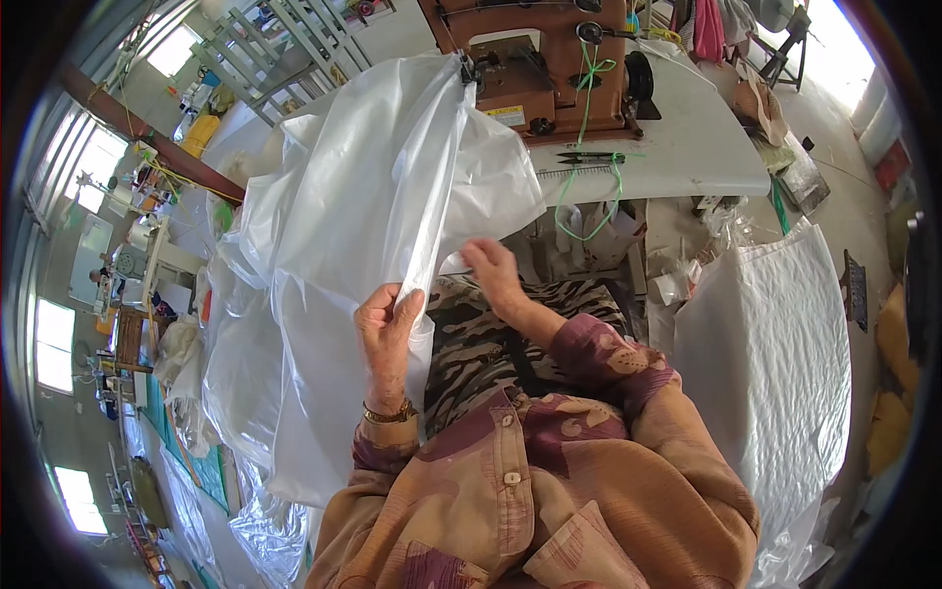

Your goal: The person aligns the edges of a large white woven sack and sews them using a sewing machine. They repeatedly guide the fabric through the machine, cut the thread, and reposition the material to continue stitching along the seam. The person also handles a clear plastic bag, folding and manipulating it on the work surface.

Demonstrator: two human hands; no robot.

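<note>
A large sheet of shiny white plastic (334, 206) hangs from the sewing machine (549, 69) down over my lap. Its folded edge runs up to the needle area of the brown machine. My left hand (388, 319) pinches that edge between thumb and fingers, low down near my knees. To its right, my right hand (496, 280) is closed, with the fingers curled and slightly blurred. A small white bit shows at those fingertips, and I cannot tell whether it belongs to the sheet.
Small black thread snips (589, 157) and a loop of green cord (618, 196) lie on the pale machine table (687, 167). A stack of white sheeting (765, 344) hangs at the right. Metal racks (280, 59) stand at the far left, and more plastic lies beside me on the left.
</note>
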